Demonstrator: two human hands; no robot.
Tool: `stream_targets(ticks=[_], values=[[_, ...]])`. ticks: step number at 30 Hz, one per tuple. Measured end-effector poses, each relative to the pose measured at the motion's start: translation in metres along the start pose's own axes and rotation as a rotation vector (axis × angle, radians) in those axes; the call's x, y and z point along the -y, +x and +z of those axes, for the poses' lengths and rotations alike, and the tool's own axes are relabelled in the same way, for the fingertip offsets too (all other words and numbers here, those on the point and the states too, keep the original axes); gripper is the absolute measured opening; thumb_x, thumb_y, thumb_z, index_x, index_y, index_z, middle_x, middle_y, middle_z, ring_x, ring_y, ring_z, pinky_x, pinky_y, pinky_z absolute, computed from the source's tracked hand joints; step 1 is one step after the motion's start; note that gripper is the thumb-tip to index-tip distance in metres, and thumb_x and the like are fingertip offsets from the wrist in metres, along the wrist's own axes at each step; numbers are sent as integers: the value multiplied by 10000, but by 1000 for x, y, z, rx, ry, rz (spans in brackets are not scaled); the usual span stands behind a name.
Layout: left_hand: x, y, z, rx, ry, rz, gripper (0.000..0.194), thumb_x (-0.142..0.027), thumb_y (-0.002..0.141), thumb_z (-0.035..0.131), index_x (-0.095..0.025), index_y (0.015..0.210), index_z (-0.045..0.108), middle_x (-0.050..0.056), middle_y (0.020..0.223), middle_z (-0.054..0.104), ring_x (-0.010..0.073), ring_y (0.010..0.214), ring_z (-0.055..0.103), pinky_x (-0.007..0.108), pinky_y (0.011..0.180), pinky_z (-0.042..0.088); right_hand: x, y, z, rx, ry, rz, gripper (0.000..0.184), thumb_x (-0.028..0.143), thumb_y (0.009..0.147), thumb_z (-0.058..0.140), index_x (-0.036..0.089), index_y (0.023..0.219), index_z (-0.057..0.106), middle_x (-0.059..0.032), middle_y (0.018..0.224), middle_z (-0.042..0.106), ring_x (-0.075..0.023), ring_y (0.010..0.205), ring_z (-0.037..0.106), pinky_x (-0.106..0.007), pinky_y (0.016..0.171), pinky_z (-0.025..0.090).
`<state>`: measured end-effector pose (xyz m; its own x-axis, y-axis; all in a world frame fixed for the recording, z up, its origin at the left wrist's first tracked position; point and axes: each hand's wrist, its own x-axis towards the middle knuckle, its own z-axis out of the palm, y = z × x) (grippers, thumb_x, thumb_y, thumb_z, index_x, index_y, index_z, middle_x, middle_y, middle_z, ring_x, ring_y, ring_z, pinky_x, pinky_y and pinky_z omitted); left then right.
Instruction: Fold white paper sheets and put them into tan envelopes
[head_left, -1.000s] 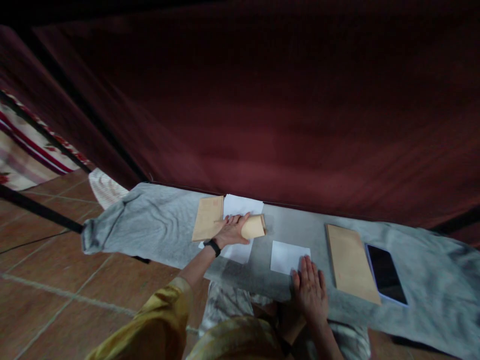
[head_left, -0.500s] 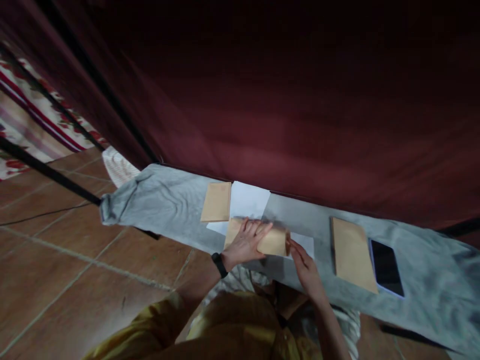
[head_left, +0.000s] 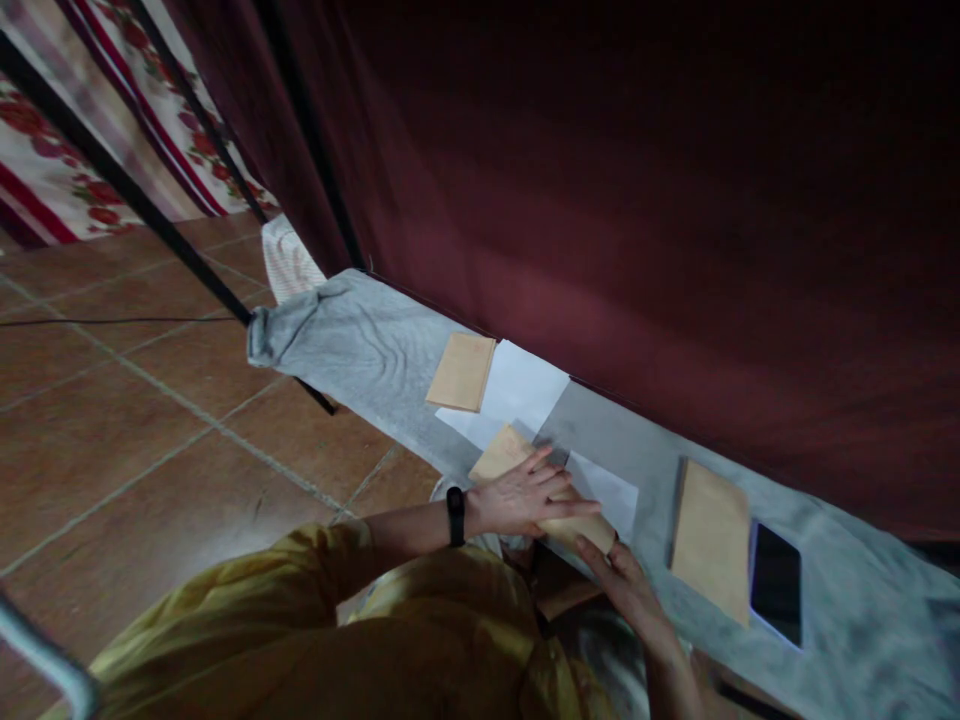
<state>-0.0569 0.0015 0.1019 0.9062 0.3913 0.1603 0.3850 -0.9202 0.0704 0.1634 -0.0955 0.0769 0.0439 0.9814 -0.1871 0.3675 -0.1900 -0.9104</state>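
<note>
My left hand point(head_left: 525, 498), with a black band on its wrist, lies flat with spread fingers across a brown paper envelope point(head_left: 496, 455). The near right end of that envelope is pinched between the thumb and fingers of my right hand point(head_left: 628, 585). It is tilted on the cloth, over white paper. One white sheet point(head_left: 525, 385) shows beyond its left part, and another white sheet point(head_left: 611, 490) sticks out on the far side by my left fingertips. How the right fingers sit underneath is hidden.
A small stack of brown envelopes point(head_left: 460, 372) lies at the left, partly over white paper. Toward the right are a thicker envelope stack point(head_left: 711, 540) and a phone point(head_left: 777, 583). Grey cloth point(head_left: 337, 330) covers the narrow surface. Behind hangs a dark red curtain point(head_left: 570, 250); a black pole point(head_left: 150, 220) stands left.
The view has turned, so the surface slants more. The envelope is angled with its right end closer to me. My left hand has slid along it toward my right hand, which still holds its end.
</note>
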Motion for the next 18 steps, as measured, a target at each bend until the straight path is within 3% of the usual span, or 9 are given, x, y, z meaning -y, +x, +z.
stream_targets(ticks=[3, 9, 13, 16, 18], values=[[1, 1, -3, 8, -16, 32, 876, -382, 831, 743, -418, 1564, 266, 68, 1497, 480, 300, 1421, 393, 537, 1243, 110, -11, -4, 8, 57, -11, 49, 544, 614, 789, 665, 207, 1142, 741, -87, 1176, 740, -302, 1162, 649, -485, 1084, 488], [18, -3, -5, -51, -4, 79, 790, -367, 823, 698, -397, 1537, 361, 76, 1556, 424, 329, 1477, 298, 566, 1224, 133, -36, -18, 1, -145, -33, 202, 729, 716, 753, 632, 156, 1219, 672, -114, 1181, 737, -319, 1232, 616, -462, 1113, 458], [22, -5, -6, -70, 25, 87, 795, -302, 826, 670, -419, 1541, 344, 85, 1448, 519, 327, 1383, 408, 568, 1205, 166, -47, -28, -7, -53, -13, 250, 717, 742, 751, 616, 176, 1185, 691, -112, 1100, 766, -333, 1241, 616, -454, 1095, 477], [22, -4, -8, -91, 18, 122, 761, -276, 859, 613, -429, 1547, 327, 78, 1375, 555, 305, 1282, 492, 518, 1192, 219, -54, -34, -9, -45, 12, 266, 744, 742, 767, 596, 182, 1254, 654, -103, 1201, 737, -321, 1269, 601, -454, 1128, 451], [22, -4, -10, -98, 11, 123, 728, -281, 876, 590, -427, 1544, 338, 76, 1429, 524, 299, 1282, 497, 497, 1184, 242, -59, -36, -10, -55, 1, 280, 749, 735, 757, 612, 190, 1271, 642, -99, 1244, 719, -320, 1265, 604, -464, 1149, 430]])
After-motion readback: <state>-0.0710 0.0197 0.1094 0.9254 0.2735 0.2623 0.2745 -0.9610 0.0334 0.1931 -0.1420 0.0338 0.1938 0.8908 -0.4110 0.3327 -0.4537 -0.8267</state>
